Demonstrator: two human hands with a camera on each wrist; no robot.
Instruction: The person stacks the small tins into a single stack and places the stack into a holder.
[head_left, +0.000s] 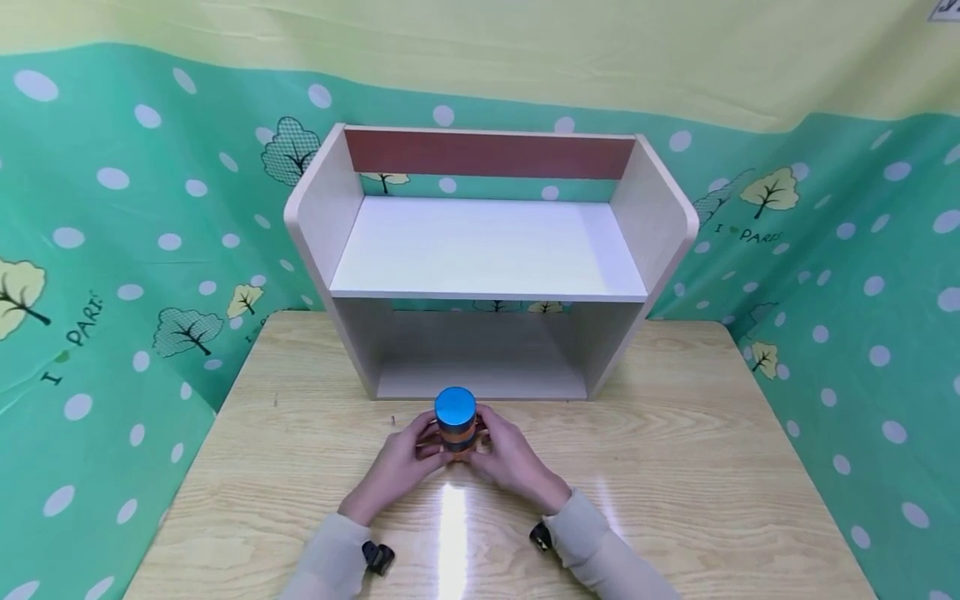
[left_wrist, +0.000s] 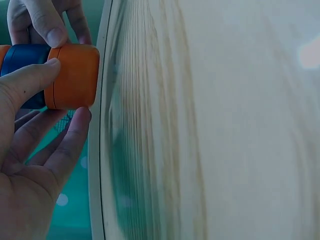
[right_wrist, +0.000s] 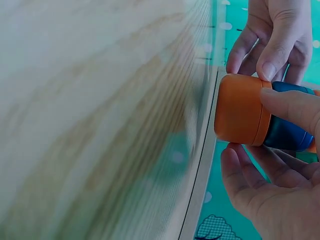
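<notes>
A short stack of orange and dark blue round containers [head_left: 455, 421], topped by a bright blue disc, stands upright near the middle of the table. From the left, my left hand [head_left: 405, 461] holds its lower part between thumb and fingers. My right hand [head_left: 508, 457] grips the same stack from the right, the two thumbs close together on the near side. In the left wrist view the lowest orange container [left_wrist: 77, 77] lies between both hands' fingertips, a dark blue one above it. The right wrist view shows this orange container [right_wrist: 240, 109] from the other side.
Behind the hands stands a white two-level shelf unit [head_left: 487, 250] with a reddish-brown back strip. The wooden table [head_left: 712, 467] extends to both sides. A green dotted cloth [head_left: 97, 250] hangs behind and beside it. Each sleeve [head_left: 330, 554] carries a small black device [head_left: 377, 557] at the wrist.
</notes>
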